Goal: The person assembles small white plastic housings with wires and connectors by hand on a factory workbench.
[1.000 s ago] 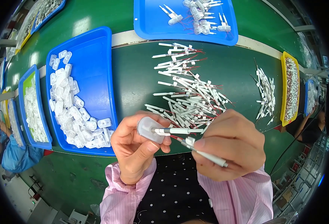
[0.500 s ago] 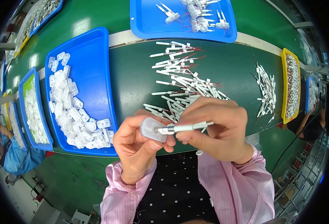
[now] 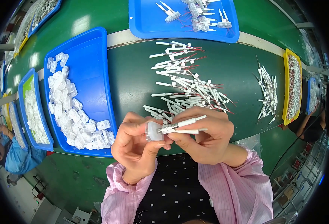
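Pinching a clear cap (image 3: 155, 131) between thumb and fingertips, your left hand (image 3: 134, 149) is keeping its fingers drawn in close, with no gap between them and the cap's sides. Your right hand (image 3: 214, 130) is closing thumb and fingertips on two white sticks (image 3: 183, 123) near their inner ends, its fingers parting only as far as the sticks' thickness. Both hands are nearly meeting, to the right of the large blue tray (image 3: 91, 56) and level with its near end; the cap is sitting there too, up above the table (image 3: 129, 82).

Compared with half a second ago, your right fingertips are resting nearer the cap, the cap is showing more of its side and less of its broad face, and the two sticks are now appearing separately, one above the other.

Both sticks are pointing away from the blue tray, their long axes running roughly sideways: the upper one is tilting toward the far side, the lower one is lying almost level. Their inner ends are meeting the cap, but your fingers are hiding how deep they are going.
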A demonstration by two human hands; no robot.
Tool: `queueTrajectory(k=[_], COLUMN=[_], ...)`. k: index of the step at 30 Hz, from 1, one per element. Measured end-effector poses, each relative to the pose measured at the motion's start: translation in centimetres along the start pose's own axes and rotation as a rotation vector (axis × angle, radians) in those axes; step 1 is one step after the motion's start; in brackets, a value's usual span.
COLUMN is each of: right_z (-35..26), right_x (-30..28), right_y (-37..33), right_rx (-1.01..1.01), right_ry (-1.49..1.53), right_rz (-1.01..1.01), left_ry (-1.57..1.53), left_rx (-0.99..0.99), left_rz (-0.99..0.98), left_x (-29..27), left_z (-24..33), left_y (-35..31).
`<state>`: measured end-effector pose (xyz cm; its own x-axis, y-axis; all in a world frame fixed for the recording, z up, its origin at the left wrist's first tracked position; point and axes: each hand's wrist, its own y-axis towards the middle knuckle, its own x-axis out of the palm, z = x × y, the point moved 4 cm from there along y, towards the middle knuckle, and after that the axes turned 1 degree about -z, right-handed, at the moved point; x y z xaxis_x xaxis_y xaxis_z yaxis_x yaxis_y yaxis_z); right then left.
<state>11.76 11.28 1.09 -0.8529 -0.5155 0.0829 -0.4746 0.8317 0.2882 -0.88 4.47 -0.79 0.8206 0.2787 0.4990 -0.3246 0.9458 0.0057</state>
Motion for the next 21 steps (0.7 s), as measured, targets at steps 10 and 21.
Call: queueTrajectory(k=[10,21], right_z=[2.1,5.3], right_x=[-3.7,-14.3], right_y=[5.0,15.1], right_rx=[0.284,0.443], right_ry=[-0.041,-0.249], right_rz=[-0.014,0.353], left_ry=[0.077,2.201], left_rx=[0.021,0.018], left_rz=[0.035,0.666], left_x=[-1.3,-12.3], left_z=[0.0,6.2], left_y=[1.4,4.3])
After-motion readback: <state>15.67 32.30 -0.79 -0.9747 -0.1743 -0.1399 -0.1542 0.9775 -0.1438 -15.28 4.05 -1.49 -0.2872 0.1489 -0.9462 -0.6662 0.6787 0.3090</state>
